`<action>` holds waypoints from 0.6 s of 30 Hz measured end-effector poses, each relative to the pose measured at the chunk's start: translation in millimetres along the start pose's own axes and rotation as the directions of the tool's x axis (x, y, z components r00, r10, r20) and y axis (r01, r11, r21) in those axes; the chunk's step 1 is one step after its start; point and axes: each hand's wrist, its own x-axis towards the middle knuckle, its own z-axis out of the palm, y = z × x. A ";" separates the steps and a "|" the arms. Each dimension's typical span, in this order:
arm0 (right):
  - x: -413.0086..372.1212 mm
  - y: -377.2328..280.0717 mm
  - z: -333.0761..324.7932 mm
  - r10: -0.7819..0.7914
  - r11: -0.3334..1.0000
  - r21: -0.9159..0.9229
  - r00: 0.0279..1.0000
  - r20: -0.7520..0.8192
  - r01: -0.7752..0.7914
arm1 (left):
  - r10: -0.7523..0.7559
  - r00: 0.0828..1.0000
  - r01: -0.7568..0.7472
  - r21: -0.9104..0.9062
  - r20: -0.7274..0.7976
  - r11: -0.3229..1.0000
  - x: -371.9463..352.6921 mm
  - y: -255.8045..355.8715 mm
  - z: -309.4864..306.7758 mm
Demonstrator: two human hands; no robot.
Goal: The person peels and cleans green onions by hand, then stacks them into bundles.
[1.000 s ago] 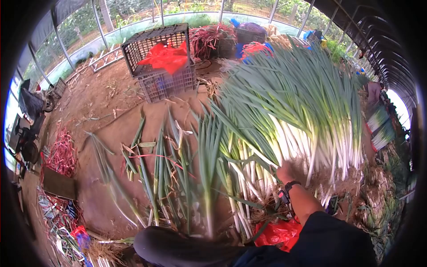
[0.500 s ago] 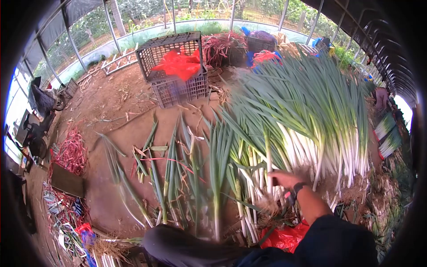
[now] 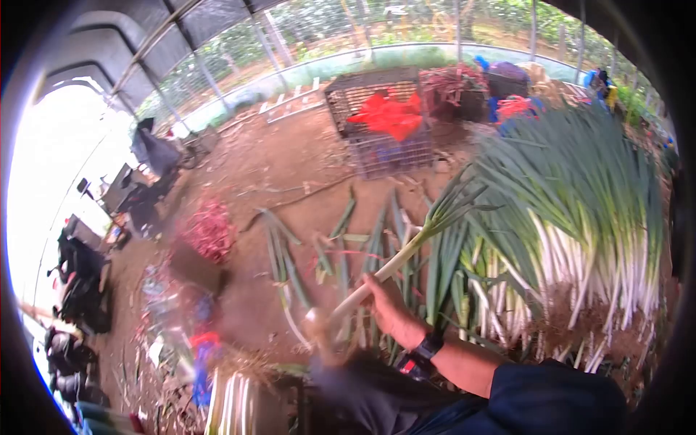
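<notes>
My right hand (image 3: 391, 308), with a dark watch on the wrist, is closed around the white shaft of a long green onion (image 3: 397, 262). The onion lies aslant above my leg, its green leaves up to the right and its root end low on the left, where motion smears it. Behind the hand, loose green onions (image 3: 444, 268) lie on a brown ground sheet (image 3: 254, 312). A big heap of green onions (image 3: 580, 196) spreads on the right, roots toward me. My left hand does not show.
A black crate (image 3: 391, 156) with red plastic on it stands at the back. Red ties (image 3: 209, 230) are piled at left, near a blurred brown box (image 3: 197, 270). Trimmed white stalks (image 3: 232, 402) with roots lie at lower left. Dark vehicles (image 3: 80, 283) line the left edge.
My right hand has lifted a green onion from beside the heap and carried it left, over my leg. The view has turned left.
</notes>
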 end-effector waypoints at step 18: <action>-73.5 155.7 92.5 0.249 0.911 -0.395 0.923 0.292 -0.121 | -0.002 0.848 -0.130 0.212 0.530 0.969 -64.6 174.8 49.8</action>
